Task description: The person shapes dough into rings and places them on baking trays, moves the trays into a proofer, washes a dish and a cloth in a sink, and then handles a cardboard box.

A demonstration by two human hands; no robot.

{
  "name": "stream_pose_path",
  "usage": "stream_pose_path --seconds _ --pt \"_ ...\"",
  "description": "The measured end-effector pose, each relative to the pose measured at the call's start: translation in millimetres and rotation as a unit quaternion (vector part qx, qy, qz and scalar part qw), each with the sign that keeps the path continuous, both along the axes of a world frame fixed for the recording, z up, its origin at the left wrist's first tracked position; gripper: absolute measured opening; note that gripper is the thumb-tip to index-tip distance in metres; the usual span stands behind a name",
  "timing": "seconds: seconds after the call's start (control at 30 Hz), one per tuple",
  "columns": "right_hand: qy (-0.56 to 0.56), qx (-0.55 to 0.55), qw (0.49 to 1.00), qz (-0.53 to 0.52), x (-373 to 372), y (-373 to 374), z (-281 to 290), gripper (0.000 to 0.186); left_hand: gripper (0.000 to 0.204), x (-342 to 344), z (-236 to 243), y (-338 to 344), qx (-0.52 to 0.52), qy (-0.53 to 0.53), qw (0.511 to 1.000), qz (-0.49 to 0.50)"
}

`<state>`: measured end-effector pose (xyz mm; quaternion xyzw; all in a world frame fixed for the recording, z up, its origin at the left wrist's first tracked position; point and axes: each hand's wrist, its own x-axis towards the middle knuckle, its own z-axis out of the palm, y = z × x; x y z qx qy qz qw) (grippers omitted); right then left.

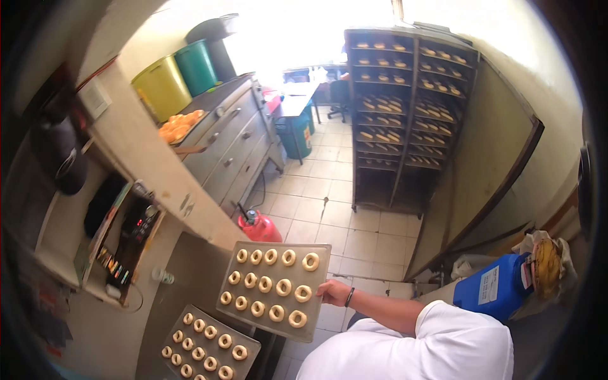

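Note:
My right hand (334, 293), with a dark band at the wrist, is closed on the right edge of a metal baking tray (306, 277). Rows of pale, ring-shaped dough pieces (284, 287) lie on this tray, which is slightly tilted. Below and to its left, a second tray (250, 345) of similar dough rings rests on a dark surface (166, 278), partly cut off by the lower edge. The held tray's lower left corner overlaps the second tray's upper side in the picture. Out of view is my left hand; what bears the held tray's left side is hidden.
A tall rack (394, 183) with loaded trays stands ahead right, beside a large leaning panel (494, 158). A metal oven (234, 142) stands left, with orange-brown bread (180, 126) on top. A red gas cylinder (261, 228) is beyond the tray; a blue container (491, 288) is right.

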<state>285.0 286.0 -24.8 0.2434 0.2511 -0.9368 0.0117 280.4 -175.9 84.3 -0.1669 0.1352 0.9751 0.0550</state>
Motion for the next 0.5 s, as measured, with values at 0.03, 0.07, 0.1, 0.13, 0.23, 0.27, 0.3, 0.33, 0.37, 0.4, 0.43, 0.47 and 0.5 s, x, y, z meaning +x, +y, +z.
stream_pose_path --seconds 0.03,0.07,0.1,0.13,0.23,0.27,0.3,0.33,0.37,0.4,0.43,0.47,0.5 --pt "0.016 -0.002 1.000 -0.005 9 19 4 0.037 0.048 1 9 19 0.056 -0.012 0.998 -0.003" --pt "0.026 -0.006 1.000 -0.013 21 41 3 0.036 0.048 2 16 39 0.076 -0.027 0.997 -0.009" --pt "0.030 -0.011 0.999 -0.021 32 64 3 0.038 0.048 -2 22 60 0.082 -0.037 0.996 -0.009" --pt "0.023 -0.021 0.999 -0.030 45 85 2 0.038 0.048 -5 26 82 0.030 -0.040 0.999 -0.021" --pt "0.029 0.002 0.992 -0.123 77 148 2 0.040 0.051 -22 5 120 -0.112 0.030 0.985 -0.131" --pt "0.032 0.006 0.988 -0.150 85 164 2 0.041 0.052 -32 3 142 0.004 0.050 0.983 -0.177" --pt "0.033 0.025 0.982 -0.182 94 181 2 0.042 0.052 -38 3 160 0.001 0.046 0.982 -0.183" --pt "0.027 0.025 0.982 -0.186 104 198 6 0.042 0.052 -43 16 200 -0.043 0.026 0.982 -0.182" --pt "0.042 0.038 0.973 -0.225 112 214 12 0.042 0.051 -45 23 226 -0.085 0.009 0.980 -0.181" --pt "0.057 0.052 0.961 -0.264 122 228 14 0.043 0.043 -59 10 235 -0.068 0.011 0.967 -0.246" --pt "0.043 0.054 0.957 -0.283 136 245 9 0.046 0.052 -65 13 267 -0.112 0.046 0.962 -0.244" --pt "0.042 0.051 0.957 -0.282 144 255 15 0.046 0.063 -74 22 302 -0.161 0.082 0.954 -0.238" --pt "0.039 0.056 0.941 -0.333 158 262 29 0.046 0.070 -86 20 325 -0.144 0.064 0.948 -0.277"
